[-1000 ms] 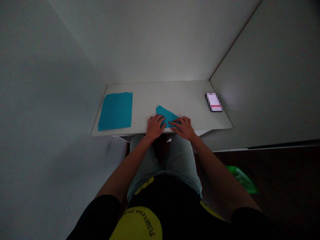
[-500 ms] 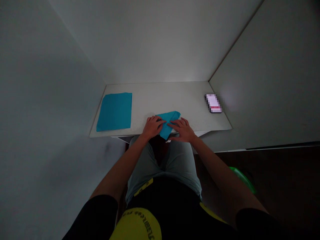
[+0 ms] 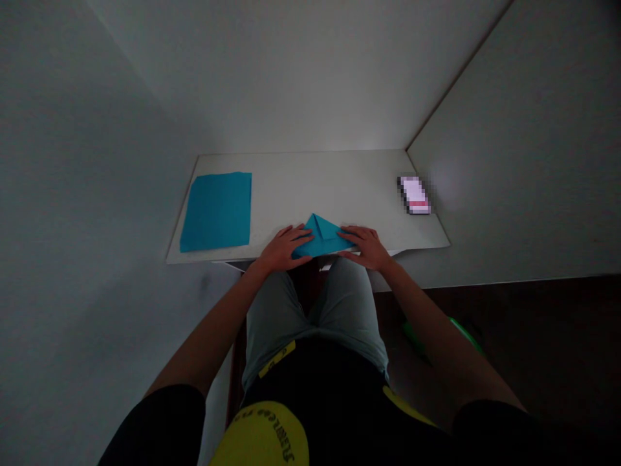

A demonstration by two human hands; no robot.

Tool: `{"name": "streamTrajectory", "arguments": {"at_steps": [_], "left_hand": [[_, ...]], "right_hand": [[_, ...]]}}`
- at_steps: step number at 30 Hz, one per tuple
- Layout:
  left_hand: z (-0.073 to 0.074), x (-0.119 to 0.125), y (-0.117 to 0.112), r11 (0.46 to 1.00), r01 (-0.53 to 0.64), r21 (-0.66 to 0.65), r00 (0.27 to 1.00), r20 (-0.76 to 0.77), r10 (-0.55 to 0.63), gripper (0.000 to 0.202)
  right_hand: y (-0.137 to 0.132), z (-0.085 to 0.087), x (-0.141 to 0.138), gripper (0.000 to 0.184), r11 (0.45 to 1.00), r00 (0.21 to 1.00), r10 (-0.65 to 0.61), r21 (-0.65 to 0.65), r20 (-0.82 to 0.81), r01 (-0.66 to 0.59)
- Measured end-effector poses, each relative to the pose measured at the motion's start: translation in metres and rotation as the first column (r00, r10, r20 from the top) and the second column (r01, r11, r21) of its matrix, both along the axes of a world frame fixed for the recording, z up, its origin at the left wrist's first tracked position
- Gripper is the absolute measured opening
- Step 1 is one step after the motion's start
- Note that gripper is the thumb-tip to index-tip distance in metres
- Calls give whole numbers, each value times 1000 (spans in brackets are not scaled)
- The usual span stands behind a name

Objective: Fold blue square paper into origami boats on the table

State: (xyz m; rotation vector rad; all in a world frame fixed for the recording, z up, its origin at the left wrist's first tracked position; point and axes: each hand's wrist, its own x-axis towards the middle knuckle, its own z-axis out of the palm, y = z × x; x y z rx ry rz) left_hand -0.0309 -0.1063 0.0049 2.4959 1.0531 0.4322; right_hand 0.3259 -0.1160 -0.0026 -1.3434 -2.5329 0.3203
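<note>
One folded piece of blue paper (image 3: 327, 246) lies at the middle of the near edge of a white table (image 3: 325, 181). It forms a low, wide triangle: its peak points away from the person, towards the table's far edge, and its long axis runs left to right, roughly along the table's near edge. A narrow flap stands out below the peak; in the dim light its layers are hard to make out, though it seems to be a folded-over corner

The left hand (image 3: 283, 248) rests on the triangle's left end, the right hand (image 3: 367, 247) on its right end. Both are spread, thumbs well apart from fingers, lying on the paper rather than closed around it

At the table's left end lies a larger blue sheet (image 3: 217, 212), nearly square. At the table's right end lies a phone (image 3: 414, 195), its lit screen blurred. Below the table's near edge are the person's legs in pale jeans (image 3: 272, 304)
</note>
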Motion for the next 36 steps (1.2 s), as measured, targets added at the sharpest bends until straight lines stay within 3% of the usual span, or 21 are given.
{"name": "streamTrajectory", "arguments": {"at_steps": [6,12,24,28,33,36], "left_hand": [[-8,-20,-5,1000,-15,4,995,101,14,67],[-13,-28,-4,999,-52,-13,979,195,54,31],[-13,-36,-9,993,-61,-105,971,224,84,16],[-12,-34,-9,976,-121,-179,939,300,171,17],[-7,-24,-12,876,-305,-373,828,350,438,23],[-6,-21,-12,883,-286,-372,813,395,429,21]], "right_hand": [[-1,-1,0,64,1000,1000,-13,-1,-6,13],[1,0,0,63,1000,997,-13,-28,-71,11],[4,2,-2,59,999,993,-38,-9,-111,37],[7,-1,1,54,999,984,-38,-13,-177,36],[13,-4,2,48,999,949,-32,-43,-313,20],[13,-3,-1,41,998,947,-57,-50,-315,44]]}}
